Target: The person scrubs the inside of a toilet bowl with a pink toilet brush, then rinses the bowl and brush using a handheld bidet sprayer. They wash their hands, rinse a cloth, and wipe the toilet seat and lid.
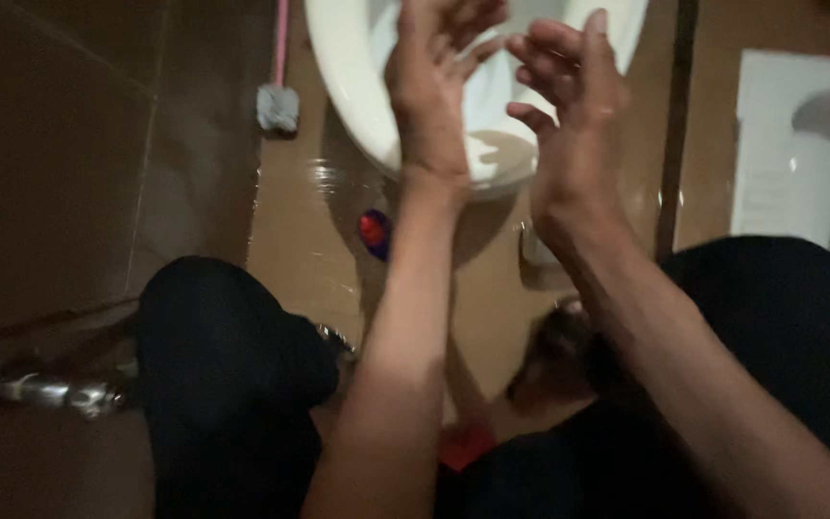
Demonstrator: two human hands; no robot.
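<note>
My left hand (431, 72) and my right hand (569, 106) are raised side by side over the front rim of a white toilet bowl (353, 86). Both hands have their fingers spread and curled, and neither holds anything. The fingertips of the two hands are close together but apart. My bare forearms reach up from the bottom of the view, and my knees in dark trousers (228, 356) show on either side.
A brush with a pink handle and grey head (278, 101) leans by the brown tiled wall at the left. A small red and blue object (374, 233) lies on the wet floor. A metal tap (40, 392) sticks out at lower left. A white squat pan (804, 163) is at the right.
</note>
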